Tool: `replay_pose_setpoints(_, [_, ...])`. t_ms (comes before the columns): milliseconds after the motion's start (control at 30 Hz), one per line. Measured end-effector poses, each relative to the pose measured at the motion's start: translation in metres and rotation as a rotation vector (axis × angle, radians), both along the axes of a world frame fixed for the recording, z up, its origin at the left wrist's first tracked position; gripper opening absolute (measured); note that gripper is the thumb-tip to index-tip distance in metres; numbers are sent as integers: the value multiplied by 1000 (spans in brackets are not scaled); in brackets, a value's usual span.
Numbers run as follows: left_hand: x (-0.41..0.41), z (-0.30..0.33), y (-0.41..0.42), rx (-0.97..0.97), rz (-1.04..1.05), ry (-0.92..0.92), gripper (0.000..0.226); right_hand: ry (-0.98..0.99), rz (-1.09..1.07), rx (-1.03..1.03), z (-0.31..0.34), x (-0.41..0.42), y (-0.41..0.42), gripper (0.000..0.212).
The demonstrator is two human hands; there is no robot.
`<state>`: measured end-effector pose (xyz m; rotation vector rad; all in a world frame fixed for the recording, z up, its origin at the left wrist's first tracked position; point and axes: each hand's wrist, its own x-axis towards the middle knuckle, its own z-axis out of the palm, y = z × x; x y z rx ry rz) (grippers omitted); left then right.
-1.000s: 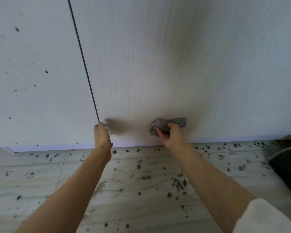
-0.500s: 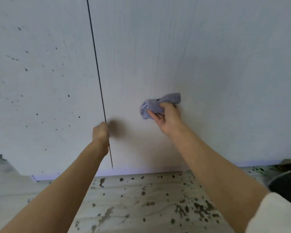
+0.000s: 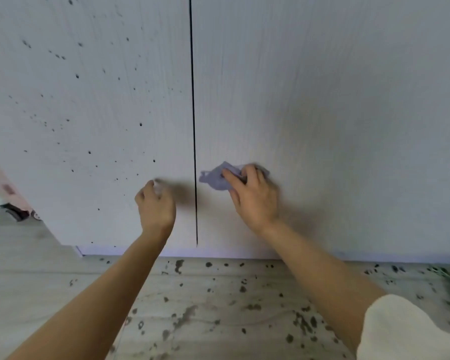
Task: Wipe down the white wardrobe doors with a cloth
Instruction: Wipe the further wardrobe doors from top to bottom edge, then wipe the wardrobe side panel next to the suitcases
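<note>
Your right hand (image 3: 255, 198) presses the bunched lilac cloth (image 3: 216, 178) against the right wardrobe door (image 3: 335, 113), fingers closed over it, just beside the dark gap (image 3: 194, 126) between the 2 doors and near the door's bottom edge. Your left hand (image 3: 155, 203) rests loosely curled on the speckled left door (image 3: 89, 100); it looks empty, though blur obscures the fingertips.

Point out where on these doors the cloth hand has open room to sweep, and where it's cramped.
Open: the right door, above and right of the cloth, is bare. Cramped: leftward, where the cloth nearly meets the dark seam and the left hand rests on the speckled left door. Below, little door remains before the floor.
</note>
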<state>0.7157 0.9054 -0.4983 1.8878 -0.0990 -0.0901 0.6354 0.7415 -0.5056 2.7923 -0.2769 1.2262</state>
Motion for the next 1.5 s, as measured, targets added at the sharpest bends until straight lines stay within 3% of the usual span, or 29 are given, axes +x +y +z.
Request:
replay_pose_setpoints(100, [3,-36,4,97,4,-54,57,264,75,-179,-60,-1,-1,44])
replay_pose_setpoints(233, [7,-73,1,217,-61,-11,61,479,203,-242,-99,-6,-16,46])
replay_pose_setpoints(333, [12,-74,-7,279,-81,93,66,474,270,-237,-85,-4,-21,42])
replay_pose_setpoints(467, [14,-39,-12,421,-174,259,72,367,339,-171,-15,6,-22,29])
replay_pose_setpoints(633, [7,95,-8,665,-323,411,65,429,338,-115,144,-3,-25,36])
replay_pose_setpoints(833, [-4,309,-19,712,-506,284,61,341,218,-68,355,-23,-40,26])
replay_pose_setpoints(967, [-13,434,-23,712,-597,169,56,281,203,-62,482,-27,-40,36])
replay_pose_setpoints(1133, [-21,590,-11,724,-694,75,51,351,179,-18,631,-43,-26,26])
replay_pose_setpoints(1333, [-23,708,-1,617,-760,-25,38,435,73,191,728,-61,-13,35])
replay_pose_setpoints(1500, [-42,726,-24,486,-720,-169,39,408,19,381,720,-98,-15,35])
